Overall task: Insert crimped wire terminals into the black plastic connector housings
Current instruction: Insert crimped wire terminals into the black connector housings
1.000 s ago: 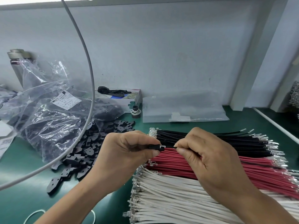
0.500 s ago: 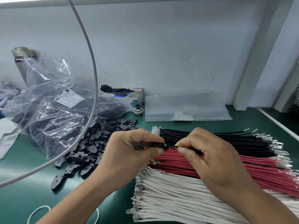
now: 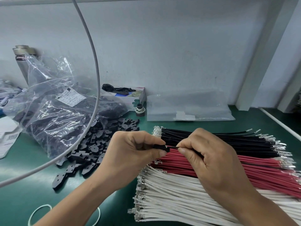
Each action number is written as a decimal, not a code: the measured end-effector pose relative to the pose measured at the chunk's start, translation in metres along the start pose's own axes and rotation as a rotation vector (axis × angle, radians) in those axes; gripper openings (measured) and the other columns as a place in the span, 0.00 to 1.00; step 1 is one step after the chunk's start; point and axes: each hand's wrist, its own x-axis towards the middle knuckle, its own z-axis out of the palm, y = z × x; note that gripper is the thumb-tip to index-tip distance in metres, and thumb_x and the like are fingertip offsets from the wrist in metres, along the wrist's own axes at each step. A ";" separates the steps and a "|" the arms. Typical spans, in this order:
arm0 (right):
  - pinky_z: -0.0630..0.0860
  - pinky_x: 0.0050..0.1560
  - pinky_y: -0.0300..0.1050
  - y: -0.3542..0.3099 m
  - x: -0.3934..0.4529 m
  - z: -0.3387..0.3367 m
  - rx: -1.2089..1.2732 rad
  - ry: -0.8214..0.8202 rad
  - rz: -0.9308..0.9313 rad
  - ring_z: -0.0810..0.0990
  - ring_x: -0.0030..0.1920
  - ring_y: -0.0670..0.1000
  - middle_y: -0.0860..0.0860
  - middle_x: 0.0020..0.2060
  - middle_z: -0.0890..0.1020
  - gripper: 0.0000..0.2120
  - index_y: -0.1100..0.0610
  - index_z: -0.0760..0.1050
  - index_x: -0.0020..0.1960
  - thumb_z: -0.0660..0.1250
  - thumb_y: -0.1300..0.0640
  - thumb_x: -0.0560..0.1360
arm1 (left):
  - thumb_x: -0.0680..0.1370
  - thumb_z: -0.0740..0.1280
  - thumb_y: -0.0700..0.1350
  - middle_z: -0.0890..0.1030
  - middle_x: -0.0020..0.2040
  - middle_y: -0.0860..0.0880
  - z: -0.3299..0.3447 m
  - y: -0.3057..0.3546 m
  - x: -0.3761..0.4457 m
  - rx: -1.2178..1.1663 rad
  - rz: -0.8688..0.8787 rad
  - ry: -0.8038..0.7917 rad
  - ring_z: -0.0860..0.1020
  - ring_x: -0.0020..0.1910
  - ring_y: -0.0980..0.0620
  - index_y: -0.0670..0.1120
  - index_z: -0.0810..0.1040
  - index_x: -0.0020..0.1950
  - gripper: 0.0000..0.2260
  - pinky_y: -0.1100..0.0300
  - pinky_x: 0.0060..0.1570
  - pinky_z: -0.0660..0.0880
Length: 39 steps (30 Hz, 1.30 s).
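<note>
My left hand [image 3: 133, 154] pinches a small black connector housing [image 3: 161, 147] between thumb and forefinger. My right hand [image 3: 210, 159] pinches a black wire [image 3: 174, 146] whose end meets the housing's right side. Both hands hover above three bundles of crimped wires lying on the green mat: black wires [image 3: 228, 141] at the back, red wires [image 3: 267, 175] in the middle, white wires [image 3: 171, 198] nearest me. Loose black housings [image 3: 92, 149] lie in a pile to the left of my left hand.
A clear plastic bag of black parts [image 3: 53, 121] lies at the left, spilling onto the mat. A grey cable [image 3: 96, 66] arcs across the left. A small box [image 3: 130, 97], a rubber-banded spool [image 3: 140, 109] and a flat plastic bag [image 3: 189, 108] stand by the wall.
The housing and the wire stay pinched between my hands; the gap between my fingertips has shrunk a little. The camera view has shifted slightly.
</note>
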 end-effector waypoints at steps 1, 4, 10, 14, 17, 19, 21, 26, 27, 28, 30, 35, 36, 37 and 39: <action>0.73 0.42 0.40 0.000 0.000 0.001 0.003 0.002 -0.004 0.77 0.42 0.44 0.40 0.40 0.76 0.07 0.50 0.81 0.45 0.66 0.52 0.78 | 0.65 0.80 0.41 0.87 0.40 0.44 0.000 0.000 0.000 0.005 0.003 -0.003 0.85 0.42 0.35 0.47 0.89 0.45 0.10 0.36 0.48 0.82; 0.74 0.42 0.41 -0.001 -0.001 0.004 -0.001 0.007 -0.019 0.77 0.41 0.44 0.40 0.40 0.76 0.06 0.51 0.81 0.45 0.66 0.53 0.78 | 0.65 0.79 0.41 0.87 0.40 0.44 0.001 0.001 -0.002 0.017 0.010 -0.004 0.85 0.41 0.36 0.47 0.89 0.44 0.09 0.37 0.46 0.82; 0.73 0.41 0.41 -0.003 0.000 0.006 -0.016 0.033 -0.061 0.75 0.40 0.43 0.41 0.40 0.75 0.10 0.51 0.80 0.45 0.63 0.51 0.80 | 0.67 0.81 0.35 0.87 0.39 0.46 0.001 0.001 -0.003 0.101 0.065 -0.008 0.83 0.37 0.42 0.49 0.89 0.44 0.11 0.54 0.40 0.83; 0.77 0.37 0.44 -0.001 0.003 0.003 -0.073 0.009 -0.068 0.76 0.40 0.43 0.40 0.40 0.76 0.08 0.51 0.81 0.46 0.65 0.51 0.79 | 0.68 0.80 0.39 0.87 0.39 0.47 -0.001 0.000 -0.001 0.102 0.017 -0.007 0.85 0.38 0.43 0.50 0.89 0.45 0.09 0.49 0.42 0.84; 0.76 0.39 0.45 0.000 0.009 -0.002 -0.188 0.084 -0.093 0.76 0.43 0.45 0.42 0.42 0.78 0.05 0.51 0.83 0.48 0.69 0.53 0.80 | 0.67 0.79 0.46 0.88 0.39 0.47 -0.002 0.001 0.001 0.091 0.007 0.040 0.86 0.37 0.47 0.52 0.88 0.47 0.09 0.53 0.42 0.84; 0.75 0.40 0.46 -0.001 0.010 -0.004 -0.281 0.183 -0.164 0.75 0.44 0.49 0.47 0.43 0.79 0.03 0.55 0.83 0.49 0.71 0.57 0.79 | 0.69 0.79 0.44 0.87 0.37 0.48 -0.006 -0.001 0.004 0.084 0.007 0.110 0.85 0.35 0.50 0.49 0.88 0.46 0.07 0.63 0.36 0.80; 0.75 0.39 0.45 -0.002 0.007 -0.005 -0.294 0.145 -0.195 0.74 0.43 0.49 0.46 0.43 0.78 0.02 0.54 0.83 0.49 0.72 0.57 0.77 | 0.71 0.78 0.39 0.87 0.38 0.48 -0.011 -0.002 0.007 0.036 -0.018 0.190 0.85 0.33 0.52 0.46 0.87 0.46 0.06 0.69 0.33 0.77; 0.73 0.45 0.39 -0.002 0.002 0.006 -0.244 -0.258 0.038 0.73 0.47 0.42 0.38 0.42 0.75 0.09 0.43 0.83 0.55 0.73 0.47 0.76 | 0.72 0.78 0.38 0.87 0.38 0.47 -0.012 -0.002 0.007 0.030 -0.077 0.223 0.85 0.33 0.52 0.46 0.86 0.47 0.06 0.65 0.32 0.78; 0.72 0.43 0.37 -0.002 0.003 0.006 -0.227 -0.252 0.048 0.73 0.46 0.42 0.39 0.41 0.75 0.06 0.43 0.84 0.52 0.73 0.47 0.75 | 0.72 0.78 0.39 0.87 0.38 0.47 -0.011 -0.003 0.007 0.029 -0.083 0.223 0.85 0.33 0.52 0.46 0.87 0.47 0.06 0.65 0.32 0.79; 0.71 0.41 0.36 -0.002 0.003 0.006 -0.220 -0.237 0.047 0.73 0.45 0.42 0.39 0.39 0.76 0.03 0.43 0.84 0.48 0.75 0.49 0.74 | 0.72 0.78 0.39 0.87 0.38 0.47 -0.011 -0.003 0.007 0.026 -0.087 0.225 0.85 0.33 0.52 0.46 0.87 0.47 0.06 0.64 0.32 0.79; 0.70 0.38 0.33 -0.001 0.002 0.004 -0.212 -0.221 0.047 0.74 0.43 0.42 0.39 0.38 0.76 0.03 0.45 0.84 0.43 0.76 0.52 0.73 | 0.72 0.78 0.39 0.87 0.38 0.47 -0.011 -0.004 0.006 0.016 -0.095 0.228 0.85 0.34 0.51 0.47 0.87 0.47 0.06 0.64 0.32 0.79; 0.78 0.35 0.41 0.003 0.000 -0.004 -0.259 -0.187 0.019 0.78 0.41 0.43 0.39 0.40 0.79 0.05 0.47 0.80 0.45 0.73 0.56 0.75 | 0.73 0.77 0.38 0.87 0.41 0.45 -0.014 -0.004 0.006 -0.056 -0.132 0.227 0.84 0.35 0.49 0.48 0.87 0.52 0.09 0.64 0.32 0.79; 0.78 0.35 0.41 0.005 0.001 -0.005 -0.256 -0.155 0.015 0.79 0.41 0.43 0.39 0.40 0.79 0.04 0.47 0.80 0.47 0.72 0.56 0.76 | 0.73 0.77 0.39 0.87 0.41 0.44 -0.014 -0.004 0.007 -0.075 -0.143 0.229 0.84 0.35 0.49 0.48 0.87 0.52 0.09 0.63 0.32 0.79; 0.78 0.37 0.41 0.007 0.001 -0.006 -0.226 -0.128 0.015 0.79 0.41 0.43 0.39 0.41 0.79 0.04 0.47 0.80 0.49 0.70 0.56 0.77 | 0.73 0.77 0.39 0.88 0.42 0.44 -0.014 -0.003 0.007 -0.098 -0.154 0.229 0.84 0.35 0.49 0.48 0.88 0.52 0.09 0.63 0.32 0.79; 0.78 0.42 0.41 0.008 0.001 -0.006 -0.092 -0.089 0.042 0.80 0.43 0.43 0.39 0.43 0.79 0.07 0.48 0.81 0.53 0.65 0.55 0.79 | 0.70 0.77 0.42 0.88 0.43 0.42 -0.014 -0.002 0.007 -0.159 -0.177 0.220 0.84 0.34 0.49 0.46 0.88 0.50 0.09 0.62 0.32 0.79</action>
